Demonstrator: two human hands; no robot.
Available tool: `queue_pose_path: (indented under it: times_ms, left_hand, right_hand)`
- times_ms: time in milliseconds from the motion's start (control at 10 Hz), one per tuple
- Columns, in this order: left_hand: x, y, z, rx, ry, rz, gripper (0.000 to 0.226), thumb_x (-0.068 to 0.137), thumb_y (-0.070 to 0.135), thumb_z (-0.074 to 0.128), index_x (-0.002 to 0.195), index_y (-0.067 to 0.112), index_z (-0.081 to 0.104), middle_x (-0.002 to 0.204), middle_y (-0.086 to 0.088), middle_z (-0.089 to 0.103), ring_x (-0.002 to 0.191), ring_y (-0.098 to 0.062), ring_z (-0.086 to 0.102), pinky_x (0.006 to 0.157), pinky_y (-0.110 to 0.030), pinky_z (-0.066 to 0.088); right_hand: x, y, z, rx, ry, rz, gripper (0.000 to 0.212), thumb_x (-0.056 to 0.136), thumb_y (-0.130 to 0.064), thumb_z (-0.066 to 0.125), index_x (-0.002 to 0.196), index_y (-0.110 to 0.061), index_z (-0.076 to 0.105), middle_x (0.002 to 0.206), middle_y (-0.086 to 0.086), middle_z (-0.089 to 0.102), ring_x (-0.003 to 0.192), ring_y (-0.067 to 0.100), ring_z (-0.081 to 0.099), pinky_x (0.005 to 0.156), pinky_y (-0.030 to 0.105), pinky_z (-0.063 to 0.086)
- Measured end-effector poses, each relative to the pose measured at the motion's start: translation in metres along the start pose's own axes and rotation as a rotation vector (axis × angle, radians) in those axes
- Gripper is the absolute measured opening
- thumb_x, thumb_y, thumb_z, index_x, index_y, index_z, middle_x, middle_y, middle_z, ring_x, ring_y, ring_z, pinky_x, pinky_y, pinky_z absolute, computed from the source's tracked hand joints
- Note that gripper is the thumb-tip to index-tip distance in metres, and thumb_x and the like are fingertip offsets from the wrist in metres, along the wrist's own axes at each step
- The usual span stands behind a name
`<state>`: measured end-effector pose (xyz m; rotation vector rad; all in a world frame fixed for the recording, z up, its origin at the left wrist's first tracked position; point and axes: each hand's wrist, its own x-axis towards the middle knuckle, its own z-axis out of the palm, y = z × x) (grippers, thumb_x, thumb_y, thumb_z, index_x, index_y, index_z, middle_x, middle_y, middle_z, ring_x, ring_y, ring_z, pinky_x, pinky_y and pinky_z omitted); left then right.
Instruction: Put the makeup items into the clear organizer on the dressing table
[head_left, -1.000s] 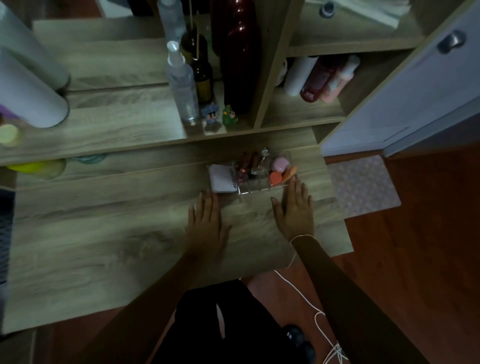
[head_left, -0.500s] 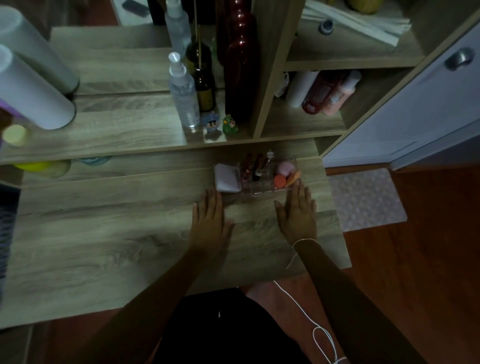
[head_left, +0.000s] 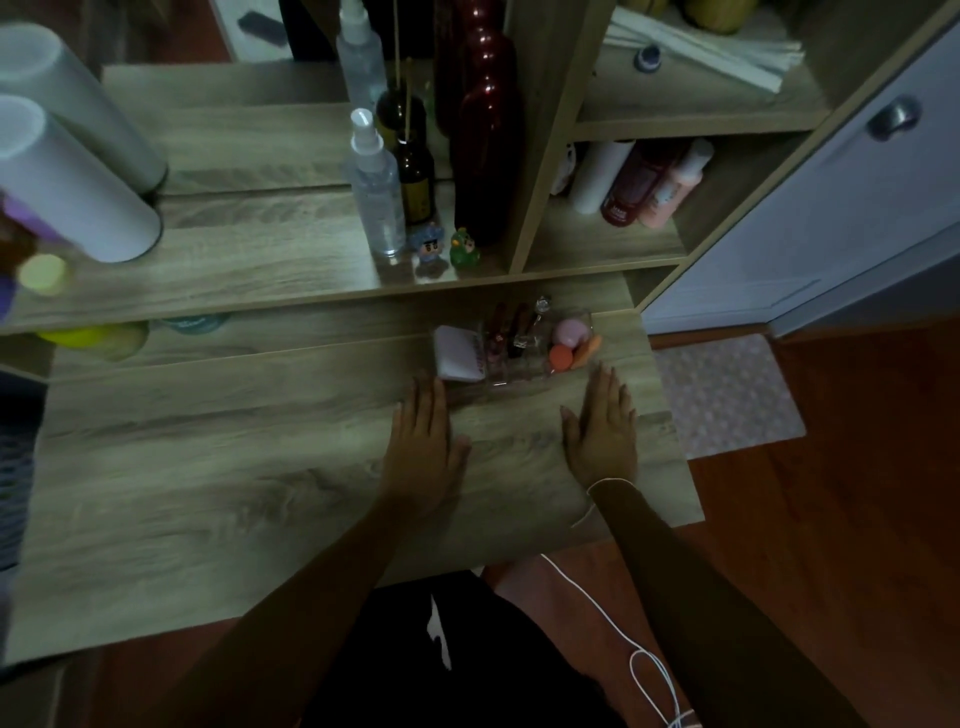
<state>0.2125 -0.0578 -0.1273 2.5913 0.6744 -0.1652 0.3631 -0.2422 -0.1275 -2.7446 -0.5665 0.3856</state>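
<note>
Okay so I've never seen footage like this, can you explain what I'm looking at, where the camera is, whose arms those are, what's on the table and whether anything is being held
There is no machine here. The camera is worn on a person's head and looks forward and down, so the two arms reaching in from the bottom belong to the wearer. The left hand and the right hand both lie flat, palms down, on the wooden dressing table. Neither holds anything.

Just beyond the fingertips sits the clear organizer. In it are a white compact on the left, some dark tubes in the middle that are too dim to identify, and a pink sponge with an orange sponge on the right.

On the raised shelf behind stand a clear spray bottle, a brown bottle and two small figurines.
</note>
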Motion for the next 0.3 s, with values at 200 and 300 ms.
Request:
queue_pose_path:
  times_ms: [200, 300]
  left_hand:
    - [-0.018, 0.0, -0.002, 0.032, -0.013, 0.096, 0.077, 0.095, 0.039, 0.042, 0.146, 0.001, -0.001, 0.157, -0.019, -0.003, 0.145, -0.03, -0.002, 0.117, -0.039, 0.0]
    - [-0.024, -0.002, -0.008, 0.038, -0.03, 0.177, 0.073, 0.095, 0.037, 0.044, 0.146, -0.001, 0.008, 0.156, -0.022, 0.005, 0.145, -0.033, 0.004, 0.117, -0.041, 0.005]
  right_hand:
    - [-0.036, -0.006, 0.01, -0.032, 0.0, 0.088, 0.067, 0.099, -0.038, 0.035, 0.151, -0.009, 0.003, 0.16, 0.014, 0.011, 0.148, 0.033, 0.009, 0.119, 0.05, 0.014]
    - [-0.06, -0.018, 0.017, -0.044, 0.027, 0.151, 0.065, 0.1, -0.037, 0.034, 0.15, -0.006, 0.006, 0.16, 0.014, 0.012, 0.148, 0.031, 0.009, 0.12, 0.047, 0.012]
